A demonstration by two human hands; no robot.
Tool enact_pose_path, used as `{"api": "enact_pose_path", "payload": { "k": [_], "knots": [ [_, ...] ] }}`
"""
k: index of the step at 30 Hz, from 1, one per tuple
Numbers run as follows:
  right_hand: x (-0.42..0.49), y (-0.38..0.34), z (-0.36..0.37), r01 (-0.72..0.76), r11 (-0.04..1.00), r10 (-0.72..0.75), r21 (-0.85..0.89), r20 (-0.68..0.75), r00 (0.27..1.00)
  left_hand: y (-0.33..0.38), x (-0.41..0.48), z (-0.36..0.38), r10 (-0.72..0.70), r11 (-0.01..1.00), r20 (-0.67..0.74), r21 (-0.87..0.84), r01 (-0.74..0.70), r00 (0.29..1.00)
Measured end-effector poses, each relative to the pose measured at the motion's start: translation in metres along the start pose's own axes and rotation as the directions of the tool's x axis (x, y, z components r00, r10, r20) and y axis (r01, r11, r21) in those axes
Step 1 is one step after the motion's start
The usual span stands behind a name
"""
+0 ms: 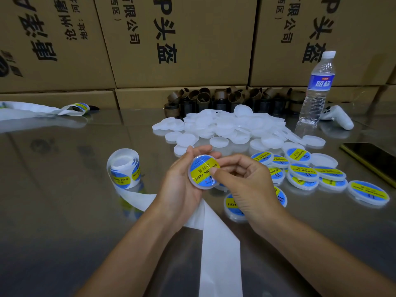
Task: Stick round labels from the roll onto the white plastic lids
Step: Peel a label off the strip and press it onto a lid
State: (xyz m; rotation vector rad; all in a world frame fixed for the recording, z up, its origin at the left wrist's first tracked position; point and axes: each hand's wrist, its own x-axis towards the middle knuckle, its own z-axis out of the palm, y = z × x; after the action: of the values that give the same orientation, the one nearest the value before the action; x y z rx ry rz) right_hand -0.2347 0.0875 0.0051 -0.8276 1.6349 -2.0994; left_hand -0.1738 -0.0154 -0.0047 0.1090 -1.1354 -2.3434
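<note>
At the back of the shiny steel table [64, 189], a clear plastic water bottle with a blue wrapper [317, 88] stands upright, capped, with clear water inside, though its level is hard to read. Behind it, closed brown cardboard boxes [182, 39] printed with black characters show nothing of their contents. At centre, above the table, the left hand [182, 183] cups a white round plastic lid [198, 185], fingers curled round its rim. The right hand [248, 185] pinches the same lid, thumb pressed on its face, forefinger at the edge. A round blue label with a yellow band [200, 168] reading SOLDERING PASTE covers nearly the whole face, leaving a thin white ring. The roll of round labels [124, 170] stands on edge to the left, its bare white backing strip [216, 243] trailing under the forearms. A heap of plain white lids [225, 127] lies beyond the hands; labelled lids [304, 172] lie scattered on the right
</note>
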Motion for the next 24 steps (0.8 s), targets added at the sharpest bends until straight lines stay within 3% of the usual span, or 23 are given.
{"api": "enact_pose_path", "payload": {
  "k": [5, 15, 24],
  "knots": [
    [-0.001, -0.001, 0.0, 0.008, 1.0, -0.007, 0.028, -0.005, 1.0, -0.003, -0.002, 0.001, 0.075, 0.987, 0.018, 0.142, -0.077, 0.997],
    [-0.001, 0.0, 0.0, 0.023, 1.0, -0.023, -0.009, -0.029, 0.999, -0.004, -0.003, 0.001, 0.091, 0.978, 0.022, 0.189, -0.093, 0.996],
    [0.002, 0.009, -0.005, 0.223, 0.888, -0.259, -0.401, -0.037, 0.965, -0.005, -0.006, 0.006, 0.061, 0.978, 0.024, 0.197, -0.065, 0.998]
  ]
}}
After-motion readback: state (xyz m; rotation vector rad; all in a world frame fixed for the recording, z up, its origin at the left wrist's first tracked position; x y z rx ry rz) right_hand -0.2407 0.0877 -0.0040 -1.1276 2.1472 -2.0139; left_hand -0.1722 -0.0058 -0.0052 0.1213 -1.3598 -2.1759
